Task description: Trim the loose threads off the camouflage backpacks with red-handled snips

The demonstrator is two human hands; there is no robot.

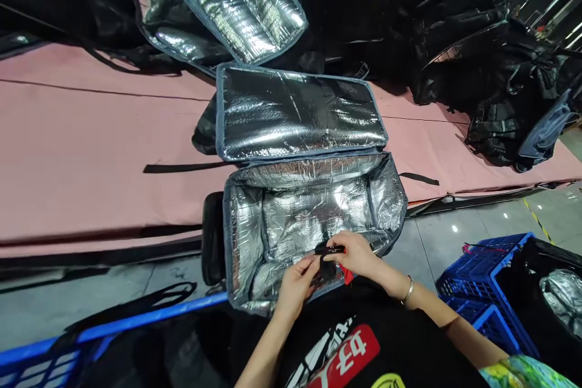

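An open insulated bag (245,236) with a shiny silver foil lining and grey-blue edging sits in front of me, at the edge of a pink-covered table. Its foil-lined lid (300,112) is folded back onto the table. Over the bag's near wall, my right hand (354,253) is closed on a small black item (334,249); its exact kind is unclear. A red strip (348,274) hangs beneath those fingers. Close beside it, the fingers of my left hand (299,282) are pinched together by the same black item, and what they grip is partly hidden.
More black foil-lined bags (245,6) are heaped along the far side of the pink table (91,151). Blue crates stand at the lower right (491,279) and lower left (150,317), holding black bags. Black straps (186,168) lie on the table.
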